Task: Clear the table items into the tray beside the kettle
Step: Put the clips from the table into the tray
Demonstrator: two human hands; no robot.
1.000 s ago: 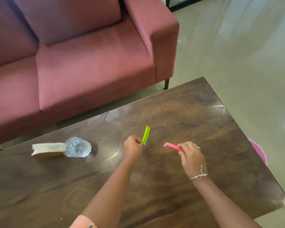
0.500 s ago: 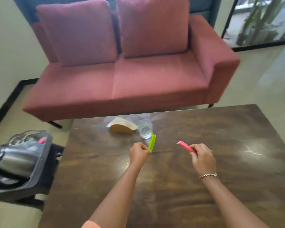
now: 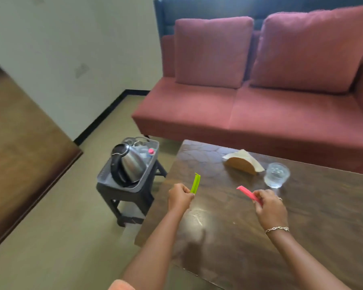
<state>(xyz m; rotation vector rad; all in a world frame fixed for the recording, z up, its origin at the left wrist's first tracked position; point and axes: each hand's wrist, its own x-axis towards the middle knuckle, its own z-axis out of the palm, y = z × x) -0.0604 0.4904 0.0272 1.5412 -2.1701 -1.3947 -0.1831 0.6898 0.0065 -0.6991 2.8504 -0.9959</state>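
Observation:
My left hand grips a lime-green clip, which sticks upward above the left end of the dark wooden table. My right hand pinches a pink clip that points up and left. On the table's far side a wooden napkin holder with white napkins stands beside a clear glass. Left of the table, a grey tray on a dark stool carries a steel kettle and several small items at its far end.
A red sofa with two cushions runs along the far side of the table. A black stool holds the tray. Brown wooden furniture fills the left side. Beige floor lies between it and the stool.
The view has swung left, bringing the stool, tray and kettle fully into sight. Both hands keep their hold on the clips and stay above the table.

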